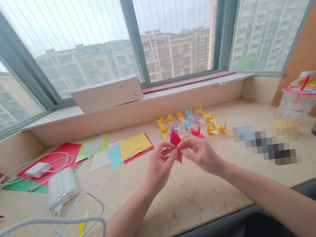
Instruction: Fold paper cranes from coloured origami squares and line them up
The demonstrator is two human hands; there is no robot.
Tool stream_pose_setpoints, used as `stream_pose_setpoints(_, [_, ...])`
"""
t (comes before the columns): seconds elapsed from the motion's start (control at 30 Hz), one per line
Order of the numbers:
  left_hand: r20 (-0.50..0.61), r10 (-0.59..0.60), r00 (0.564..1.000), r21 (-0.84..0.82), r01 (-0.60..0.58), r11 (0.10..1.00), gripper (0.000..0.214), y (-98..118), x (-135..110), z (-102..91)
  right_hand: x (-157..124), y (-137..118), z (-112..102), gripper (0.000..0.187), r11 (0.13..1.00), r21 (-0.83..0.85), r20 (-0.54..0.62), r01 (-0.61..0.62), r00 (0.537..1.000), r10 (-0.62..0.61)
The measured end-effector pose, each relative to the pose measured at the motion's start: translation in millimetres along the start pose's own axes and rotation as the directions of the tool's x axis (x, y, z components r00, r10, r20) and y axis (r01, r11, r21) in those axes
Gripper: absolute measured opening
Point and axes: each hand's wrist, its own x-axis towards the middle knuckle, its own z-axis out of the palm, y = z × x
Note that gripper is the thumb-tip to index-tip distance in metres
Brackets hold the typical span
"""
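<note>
Left hand (160, 164) and right hand (200, 151) pinch a red paper crane (175, 140) above the middle of the bench (187, 202); folding looks midway; further creasing needs firm, even pinches.

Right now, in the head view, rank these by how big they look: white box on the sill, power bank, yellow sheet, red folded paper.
1. white box
2. power bank and yellow sheet: look alike, bank nearer the camera, so unranked
3. red folded paper, in left hand and right hand
</note>
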Motion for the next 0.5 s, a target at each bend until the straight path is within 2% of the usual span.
stream_pose_setpoints(0.13, [-0.05, 0.028, 0.998, -0.106, -0.033, 0.994, 0.031, -5.7, 4.5, -1.0, -1.2, 6.6, 4.3, 0.018, 0.999, 0.028, -0.096, 0.016, 0.995, -0.013])
stream_pose_setpoints(0.23, [-0.054, 0.034, 0.998, -0.094, -0.039, 0.995, 0.036, -6.3, 6.1, -4.0, -0.9, 7.4, 4.9, 0.027, 0.996, 0.085, -0.143, 0.034, 0.989, -0.021])
stream_pose_setpoints(0.37, [-0.047, 0.047, 0.998, 0.019, -0.046, 0.999, 0.023, -3.4, 4.7, -6.8, 0.9, 3.6, 2.9, 0.036, 0.988, 0.154, -0.111, -0.013, 0.993, 0.031])
stream_pose_setpoints(0.5, [-0.038, 0.037, 0.999, 0.026, -0.036, 0.999, 0.021, -1.1, 2.8, -6.4, 1.9, 1.6, 1.7, 0.042, 0.976, 0.2, -0.078, -0.084, 0.992, 0.102])
